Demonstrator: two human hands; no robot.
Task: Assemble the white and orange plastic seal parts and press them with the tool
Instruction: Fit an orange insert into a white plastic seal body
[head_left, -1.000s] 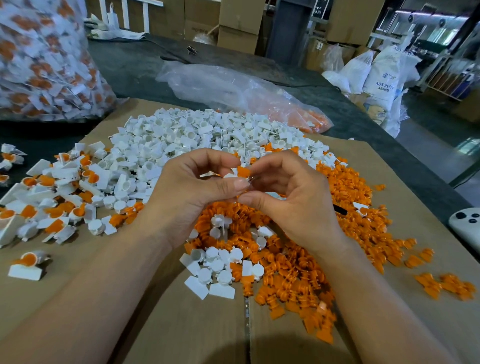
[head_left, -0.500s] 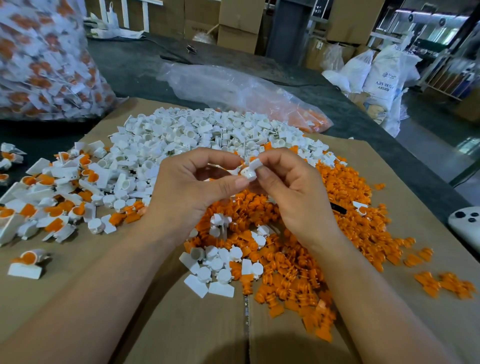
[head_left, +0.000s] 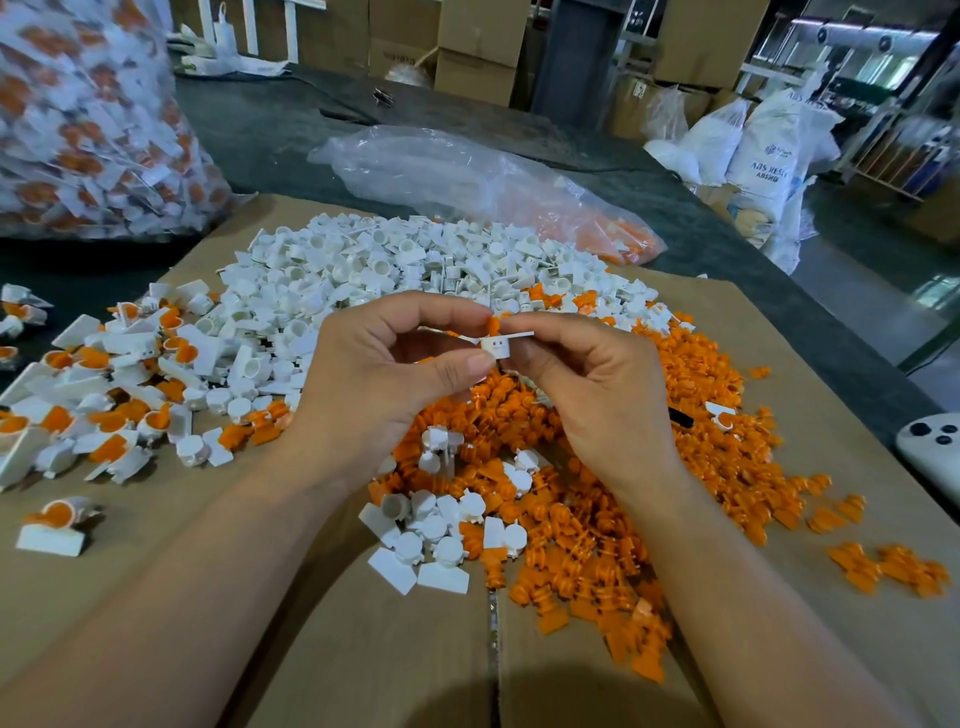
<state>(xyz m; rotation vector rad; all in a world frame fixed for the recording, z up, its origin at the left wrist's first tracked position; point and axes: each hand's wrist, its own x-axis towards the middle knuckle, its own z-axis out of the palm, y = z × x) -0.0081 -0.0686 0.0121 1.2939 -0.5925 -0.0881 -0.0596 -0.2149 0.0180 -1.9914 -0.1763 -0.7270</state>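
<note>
At frame centre, left hand (head_left: 384, 379) and right hand (head_left: 597, 400) meet fingertip to fingertip, both pinching a white part (head_left: 495, 347) with an orange part (head_left: 492, 326) at its top. Below, cardboard (head_left: 156, 571) is heaped with loose parts. Boxes (head_left: 475, 52) stand at the upper edge.

Flattened cardboard (head_left: 156, 597) on a dark table (head_left: 270, 135), under heaps of white parts (head_left: 395, 260), orange parts (head_left: 701, 395) and assembled seals (head_left: 104, 374).

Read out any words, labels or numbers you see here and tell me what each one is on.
"ABS RESI", cut off at a fold: white sack, far right; the smaller line under it is too blurred to read.
Dark print on a cardboard box at the back: too blurred to read.
White part and orange part held together: no writing visible.
</note>
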